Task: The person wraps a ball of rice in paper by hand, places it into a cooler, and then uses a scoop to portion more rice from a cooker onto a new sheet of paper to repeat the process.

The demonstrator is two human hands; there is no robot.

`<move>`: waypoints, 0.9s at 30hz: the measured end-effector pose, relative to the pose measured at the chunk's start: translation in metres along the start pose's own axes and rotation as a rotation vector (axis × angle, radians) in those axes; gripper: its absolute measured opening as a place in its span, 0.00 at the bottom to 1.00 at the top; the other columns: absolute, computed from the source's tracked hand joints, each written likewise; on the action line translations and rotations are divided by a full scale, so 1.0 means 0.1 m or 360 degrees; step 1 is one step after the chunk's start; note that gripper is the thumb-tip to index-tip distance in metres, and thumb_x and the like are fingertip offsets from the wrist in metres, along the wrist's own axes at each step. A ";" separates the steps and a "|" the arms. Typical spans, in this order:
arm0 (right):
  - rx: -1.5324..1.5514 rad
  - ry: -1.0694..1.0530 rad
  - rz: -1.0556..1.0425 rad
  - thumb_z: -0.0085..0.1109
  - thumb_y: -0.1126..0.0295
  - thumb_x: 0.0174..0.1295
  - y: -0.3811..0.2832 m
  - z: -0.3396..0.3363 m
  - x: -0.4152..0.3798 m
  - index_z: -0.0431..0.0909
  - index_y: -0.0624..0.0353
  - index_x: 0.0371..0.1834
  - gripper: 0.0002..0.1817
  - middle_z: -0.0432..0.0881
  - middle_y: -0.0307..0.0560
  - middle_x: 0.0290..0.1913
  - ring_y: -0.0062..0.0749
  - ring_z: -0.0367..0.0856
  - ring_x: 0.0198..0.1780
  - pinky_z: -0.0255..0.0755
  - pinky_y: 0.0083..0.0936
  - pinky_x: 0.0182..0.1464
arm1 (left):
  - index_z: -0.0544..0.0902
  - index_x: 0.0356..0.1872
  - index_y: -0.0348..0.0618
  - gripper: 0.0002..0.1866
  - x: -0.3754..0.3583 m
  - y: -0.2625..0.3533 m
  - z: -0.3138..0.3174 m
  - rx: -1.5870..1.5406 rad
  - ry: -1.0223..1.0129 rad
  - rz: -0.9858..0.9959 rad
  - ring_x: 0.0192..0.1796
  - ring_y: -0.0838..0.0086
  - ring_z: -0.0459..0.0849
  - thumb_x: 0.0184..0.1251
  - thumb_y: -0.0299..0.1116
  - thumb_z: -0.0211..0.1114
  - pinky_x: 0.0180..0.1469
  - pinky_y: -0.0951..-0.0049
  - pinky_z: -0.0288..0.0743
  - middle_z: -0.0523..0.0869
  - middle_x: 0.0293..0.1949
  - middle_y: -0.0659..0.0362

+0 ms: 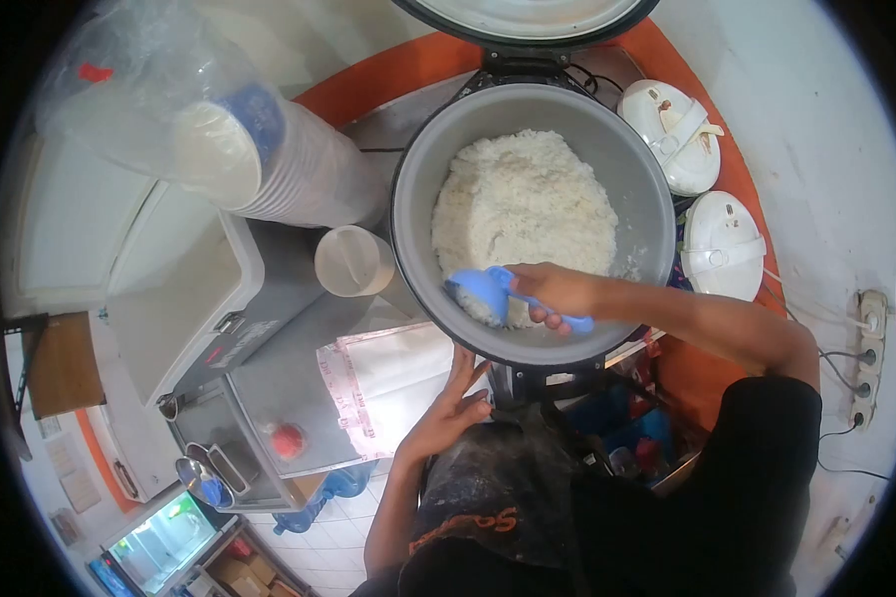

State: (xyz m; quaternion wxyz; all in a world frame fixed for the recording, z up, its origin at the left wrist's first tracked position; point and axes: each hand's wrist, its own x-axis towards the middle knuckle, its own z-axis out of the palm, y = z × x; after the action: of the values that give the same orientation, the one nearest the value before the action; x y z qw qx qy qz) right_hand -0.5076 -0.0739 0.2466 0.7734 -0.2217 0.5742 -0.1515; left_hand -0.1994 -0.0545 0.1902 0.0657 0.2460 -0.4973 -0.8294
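A large rice cooker point(639, 169) stands with its lid point(538, 18) raised, and a mound of cooked white rice point(528, 189) lies in its grey pot. My right hand point(558, 294) reaches into the pot from the right, its fingers wrapped round the handle of a blue rice scoop point(480, 289). The scoop's bowl is tilted at the front left of the pot, with rice showing at its lower side. Outside the pot, my left hand point(446, 413) has its fingers stretched towards the cooker's front rim, beside a stack of white wrapping paper point(383, 383).
A translucent plastic cup point(353, 261) stands left of the cooker, near a tall stack of white tubs point(299, 169) in plastic. Farther left is an open cool box point(184, 298). Two white-lidded containers point(724, 244) stand at right, with a power strip point(869, 343) on the wall.
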 end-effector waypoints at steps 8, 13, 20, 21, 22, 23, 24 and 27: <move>0.0699 -0.0662 0.0332 0.41 0.51 0.85 0.09 -0.73 0.06 0.66 0.50 0.44 0.16 0.65 0.32 0.27 0.07 0.59 0.15 0.56 0.10 0.11 | 0.43 0.87 0.55 0.50 -0.04 -0.03 -0.03 0.0061 0.0119 0.0060 0.85 0.56 0.57 0.74 0.33 0.69 0.76 0.53 0.67 0.34 0.88 0.58; 0.1171 -0.0526 -0.0019 0.39 0.50 0.85 0.05 -0.59 -0.44 0.68 0.54 0.39 0.21 0.65 0.34 0.24 0.11 0.60 0.13 0.57 0.15 0.09 | 0.58 0.84 0.48 0.45 -0.17 -0.34 -0.26 0.0450 0.0385 0.0012 0.83 0.56 0.61 0.71 0.37 0.73 0.77 0.56 0.67 0.56 0.85 0.50; 0.1601 -0.1269 -0.0175 0.39 0.45 0.82 0.75 0.49 -0.84 0.72 0.58 0.46 0.25 0.67 0.36 0.21 0.15 0.63 0.09 0.57 0.18 0.06 | 0.73 0.75 0.54 0.46 -1.18 -2.00 -1.30 0.2203 0.1183 -0.0397 0.84 0.36 0.48 0.50 0.33 0.83 0.77 0.30 0.55 0.50 0.86 0.49; 0.1707 -0.1121 -0.0169 0.40 0.46 0.82 0.87 0.84 -0.84 0.73 0.58 0.48 0.24 0.67 0.36 0.21 0.15 0.63 0.09 0.57 0.18 0.07 | 0.73 0.76 0.56 0.48 -1.33 -2.16 -1.41 0.2129 0.1287 -0.0371 0.83 0.34 0.50 0.49 0.34 0.84 0.76 0.29 0.56 0.49 0.86 0.49; 0.1814 -0.0971 -0.0165 0.41 0.47 0.82 0.98 1.16 -0.78 0.74 0.57 0.50 0.23 0.67 0.36 0.22 0.14 0.63 0.10 0.57 0.18 0.07 | 0.73 0.75 0.53 0.47 -1.44 -2.17 -1.40 0.2067 0.1330 -0.0326 0.81 0.35 0.54 0.49 0.34 0.84 0.77 0.34 0.59 0.50 0.85 0.46; 0.1766 -0.0960 -0.0123 0.42 0.48 0.83 1.14 1.36 -0.61 0.74 0.56 0.52 0.22 0.68 0.35 0.22 0.13 0.63 0.11 0.57 0.17 0.08 | 0.74 0.75 0.52 0.47 -1.52 -2.24 -1.44 0.1938 0.1319 -0.0129 0.80 0.36 0.57 0.49 0.34 0.84 0.77 0.38 0.60 0.50 0.85 0.44; 0.1720 -0.0949 -0.0085 0.43 0.49 0.83 1.35 1.53 -0.37 0.74 0.55 0.53 0.20 0.68 0.35 0.23 0.13 0.62 0.12 0.58 0.17 0.08 | 0.74 0.74 0.50 0.47 -1.59 -2.29 -1.50 0.1807 0.1301 0.0066 0.79 0.38 0.59 0.48 0.34 0.84 0.77 0.41 0.62 0.51 0.84 0.43; 0.1813 -0.0989 -0.0148 0.43 0.51 0.84 1.97 1.95 0.47 0.73 0.51 0.56 0.17 0.69 0.34 0.25 0.12 0.62 0.15 0.57 0.15 0.11 | 0.75 0.73 0.48 0.46 -1.71 -2.23 -1.45 0.1813 0.1219 0.0070 0.78 0.39 0.62 0.48 0.35 0.85 0.76 0.47 0.64 0.51 0.84 0.41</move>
State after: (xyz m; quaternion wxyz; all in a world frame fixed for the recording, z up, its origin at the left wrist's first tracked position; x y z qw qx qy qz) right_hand -0.3113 0.1045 0.1536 0.8925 0.1651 0.1433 -0.3945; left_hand 0.0486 0.0025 0.0018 0.1140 0.5080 -0.8024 -0.2916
